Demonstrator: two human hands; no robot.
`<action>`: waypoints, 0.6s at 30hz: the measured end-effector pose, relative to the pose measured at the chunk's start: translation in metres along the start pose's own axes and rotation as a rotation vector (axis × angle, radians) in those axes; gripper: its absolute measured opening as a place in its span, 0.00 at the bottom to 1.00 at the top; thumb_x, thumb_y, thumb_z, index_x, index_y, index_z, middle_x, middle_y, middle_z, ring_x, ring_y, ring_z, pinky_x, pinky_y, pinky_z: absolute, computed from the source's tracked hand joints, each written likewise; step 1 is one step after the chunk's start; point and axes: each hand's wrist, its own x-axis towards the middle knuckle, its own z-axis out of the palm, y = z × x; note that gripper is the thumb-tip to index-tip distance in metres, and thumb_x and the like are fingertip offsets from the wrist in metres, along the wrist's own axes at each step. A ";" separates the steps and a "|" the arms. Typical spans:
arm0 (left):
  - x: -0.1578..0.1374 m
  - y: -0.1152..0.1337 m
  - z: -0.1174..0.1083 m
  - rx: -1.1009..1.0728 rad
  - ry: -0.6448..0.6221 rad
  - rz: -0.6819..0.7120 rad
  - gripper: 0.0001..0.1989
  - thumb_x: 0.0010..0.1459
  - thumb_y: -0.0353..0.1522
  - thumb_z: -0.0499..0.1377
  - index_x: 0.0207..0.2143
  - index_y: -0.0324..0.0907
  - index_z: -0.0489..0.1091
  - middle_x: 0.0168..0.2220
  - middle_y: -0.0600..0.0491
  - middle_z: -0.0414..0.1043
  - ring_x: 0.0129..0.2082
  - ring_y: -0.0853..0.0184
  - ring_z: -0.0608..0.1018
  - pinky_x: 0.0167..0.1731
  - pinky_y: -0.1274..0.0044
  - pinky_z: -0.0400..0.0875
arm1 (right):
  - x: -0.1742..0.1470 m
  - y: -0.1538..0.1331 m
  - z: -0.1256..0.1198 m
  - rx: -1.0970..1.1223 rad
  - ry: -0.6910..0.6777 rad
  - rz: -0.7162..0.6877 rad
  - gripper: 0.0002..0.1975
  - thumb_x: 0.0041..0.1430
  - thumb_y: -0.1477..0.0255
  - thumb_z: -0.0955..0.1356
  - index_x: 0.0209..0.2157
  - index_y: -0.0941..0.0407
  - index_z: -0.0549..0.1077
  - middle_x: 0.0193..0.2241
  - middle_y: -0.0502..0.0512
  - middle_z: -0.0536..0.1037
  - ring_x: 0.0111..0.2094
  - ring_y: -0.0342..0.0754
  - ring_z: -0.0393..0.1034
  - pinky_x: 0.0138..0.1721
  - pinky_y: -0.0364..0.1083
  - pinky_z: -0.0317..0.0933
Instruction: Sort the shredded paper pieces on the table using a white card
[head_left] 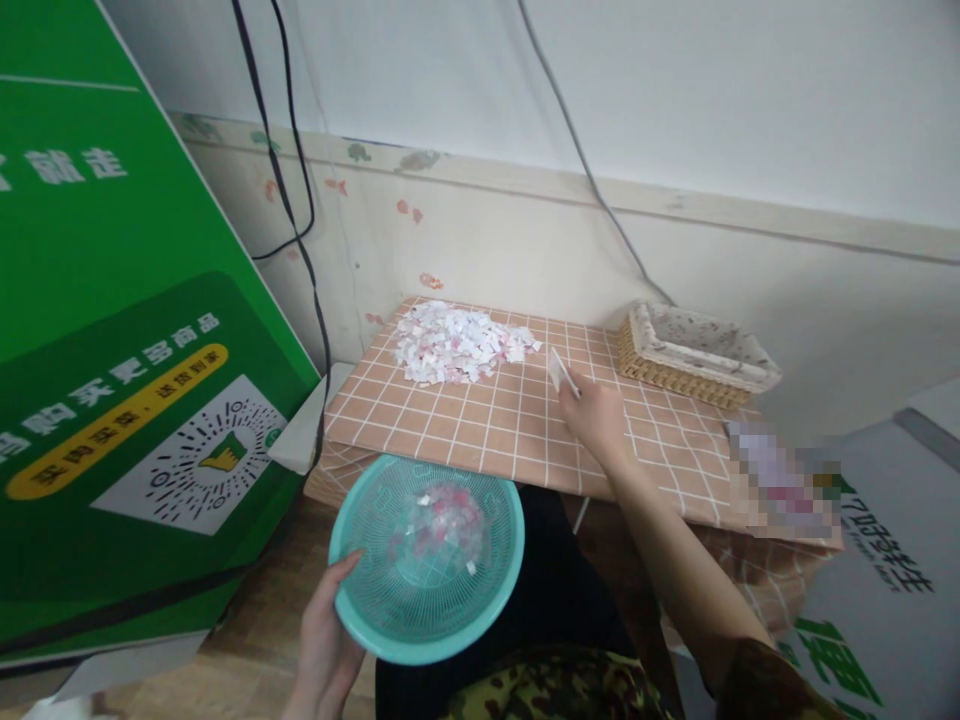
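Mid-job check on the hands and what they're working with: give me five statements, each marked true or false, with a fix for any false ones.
1. The left hand grips the rim of the turquoise colander. True.
2. The right hand is empty. False: it holds a flat white piece.
3. The pale scraps are heaped left of the wicker basket. True.
4. The turquoise colander is empty. False: pink and pale pieces lie inside.
5. The checked tablecloth lies under the wicker basket. True.
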 end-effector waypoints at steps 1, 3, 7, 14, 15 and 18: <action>0.001 -0.001 0.000 -0.004 0.008 -0.003 0.05 0.41 0.29 0.63 0.25 0.40 0.76 0.24 0.53 0.78 0.24 0.62 0.78 0.31 0.71 0.75 | 0.004 0.009 -0.004 0.094 0.027 0.025 0.19 0.56 0.67 0.61 0.46 0.56 0.74 0.30 0.57 0.79 0.30 0.53 0.73 0.31 0.47 0.62; 0.002 -0.002 0.000 -0.011 0.019 -0.008 0.04 0.41 0.29 0.63 0.25 0.40 0.76 0.25 0.53 0.78 0.24 0.63 0.78 0.31 0.72 0.75 | 0.013 0.027 -0.011 0.270 0.072 0.069 0.19 0.55 0.64 0.63 0.45 0.57 0.75 0.32 0.56 0.80 0.31 0.54 0.73 0.31 0.47 0.63; 0.002 -0.002 -0.002 0.016 0.030 -0.012 0.04 0.43 0.29 0.63 0.25 0.41 0.76 0.26 0.54 0.79 0.24 0.64 0.78 0.31 0.74 0.74 | 0.042 0.059 -0.018 0.426 0.042 0.048 0.20 0.52 0.62 0.65 0.44 0.57 0.75 0.37 0.56 0.79 0.36 0.54 0.73 0.34 0.48 0.63; 0.001 -0.005 -0.005 0.048 0.054 -0.049 0.02 0.43 0.28 0.62 0.24 0.40 0.75 0.23 0.54 0.78 0.22 0.66 0.77 0.29 0.74 0.74 | 0.084 0.094 -0.003 0.581 -0.241 -0.040 0.19 0.49 0.62 0.69 0.38 0.61 0.78 0.33 0.58 0.80 0.32 0.51 0.73 0.33 0.46 0.64; 0.002 -0.006 -0.004 0.053 0.060 -0.053 0.03 0.43 0.28 0.62 0.24 0.39 0.75 0.24 0.54 0.78 0.22 0.65 0.77 0.30 0.74 0.74 | 0.085 0.096 -0.002 0.588 -0.282 -0.057 0.19 0.49 0.61 0.69 0.37 0.60 0.78 0.33 0.57 0.80 0.32 0.51 0.73 0.33 0.46 0.65; 0.003 -0.009 -0.003 0.054 0.074 -0.079 0.04 0.43 0.28 0.61 0.25 0.38 0.75 0.24 0.53 0.78 0.22 0.64 0.78 0.31 0.71 0.74 | 0.082 0.098 -0.005 0.601 -0.381 -0.106 0.18 0.48 0.61 0.69 0.38 0.57 0.78 0.35 0.56 0.80 0.34 0.52 0.74 0.35 0.46 0.66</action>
